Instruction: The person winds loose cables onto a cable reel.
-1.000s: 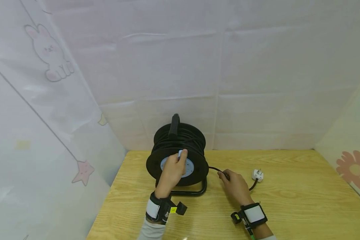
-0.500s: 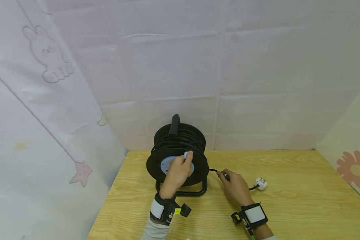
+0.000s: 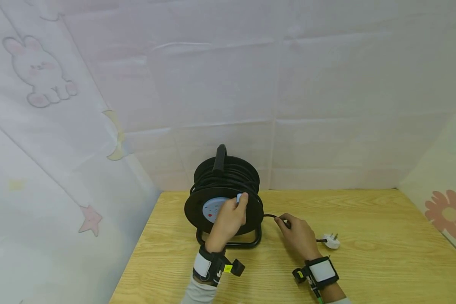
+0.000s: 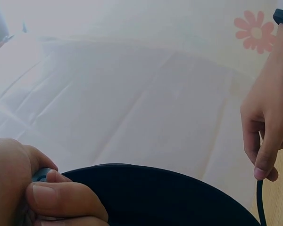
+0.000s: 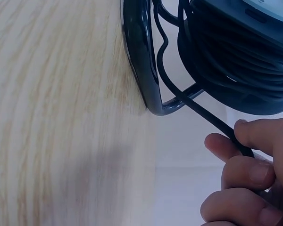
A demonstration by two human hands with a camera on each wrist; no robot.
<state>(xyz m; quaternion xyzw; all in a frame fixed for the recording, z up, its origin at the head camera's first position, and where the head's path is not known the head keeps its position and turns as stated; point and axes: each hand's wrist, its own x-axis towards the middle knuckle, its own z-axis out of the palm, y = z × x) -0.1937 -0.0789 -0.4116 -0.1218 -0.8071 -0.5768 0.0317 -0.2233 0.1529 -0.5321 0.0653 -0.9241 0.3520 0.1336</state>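
A black cable reel (image 3: 190,207) with a pale blue socket face (image 3: 211,207) stands on its tubular frame on the table. My left hand (image 3: 229,217) grips the small pale blue knob (image 3: 239,197) on the face's right side and covers part of the sockets. To the right of the reel, my right hand (image 3: 298,236) pinches the black cable (image 5: 210,117) between thumb and fingers. That cable runs from the drum to the hand. Past the hand, its white plug (image 3: 331,241) lies on the table with its pins outward.
The wooden table (image 3: 372,261) meets a pale sheet-covered wall (image 3: 220,93) just behind the reel. The reel's black carrying handle (image 3: 219,160) rises over the drum. Side walls with printed drawings stand left and right.
My left hand has moved right and slightly down with the knob, and the reel's face has turned. The plug has shifted toward the table's front and swung round. My right hand stays in place.
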